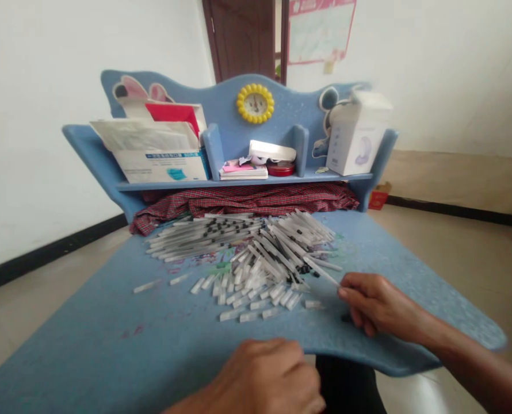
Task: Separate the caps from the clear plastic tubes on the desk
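Between the thumb and fingers of my right hand (368, 302) is the end of a slim translucent pen (323, 271), its other end pointing at the pile. A small dark tip shows under that hand. My left hand (268, 376) is closed at the table's near edge, back of the hand up; its fingertips are hidden, and I cannot make out what they hold. Ahead lies a heap of pens (290, 244) with black parts, beside another pile of pens (199, 236) on the left. Loose clear pen caps (256, 282) are scattered in front of them.
The blue table (87, 339) has a raised shelf (169, 186) at the back. On it stand a mask box (165, 164), a white carton (357, 135) and a red round tin (281, 169). Checked cloth (247, 199) is bunched beneath the shelf.
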Action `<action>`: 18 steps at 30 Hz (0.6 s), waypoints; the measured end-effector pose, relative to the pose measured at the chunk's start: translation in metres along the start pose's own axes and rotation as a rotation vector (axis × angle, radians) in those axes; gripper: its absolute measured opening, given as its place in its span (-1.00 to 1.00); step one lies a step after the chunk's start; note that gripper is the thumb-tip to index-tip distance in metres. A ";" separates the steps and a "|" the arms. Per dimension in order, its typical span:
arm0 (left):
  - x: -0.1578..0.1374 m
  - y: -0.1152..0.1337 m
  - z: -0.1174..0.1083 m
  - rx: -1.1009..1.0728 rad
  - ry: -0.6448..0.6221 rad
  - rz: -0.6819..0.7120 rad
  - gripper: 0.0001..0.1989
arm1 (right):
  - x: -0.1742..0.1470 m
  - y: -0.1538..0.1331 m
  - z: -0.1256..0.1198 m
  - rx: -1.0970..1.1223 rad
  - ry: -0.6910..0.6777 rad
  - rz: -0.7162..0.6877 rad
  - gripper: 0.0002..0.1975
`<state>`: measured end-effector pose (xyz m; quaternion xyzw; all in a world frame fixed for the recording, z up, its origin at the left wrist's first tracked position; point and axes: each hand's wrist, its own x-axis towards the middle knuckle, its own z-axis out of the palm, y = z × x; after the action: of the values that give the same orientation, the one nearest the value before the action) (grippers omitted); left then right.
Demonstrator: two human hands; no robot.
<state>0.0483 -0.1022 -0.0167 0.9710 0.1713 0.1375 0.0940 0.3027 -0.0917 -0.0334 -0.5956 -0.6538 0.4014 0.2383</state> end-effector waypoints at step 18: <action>0.104 -0.026 0.045 0.477 0.010 0.118 -0.91 | -0.001 0.014 -0.001 0.191 0.369 -0.153 -0.64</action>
<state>0.1473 -0.0468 -0.0404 0.9734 0.1425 0.1034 -0.1468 0.3116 -0.0932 -0.0438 -0.5824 -0.6014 0.3264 0.4389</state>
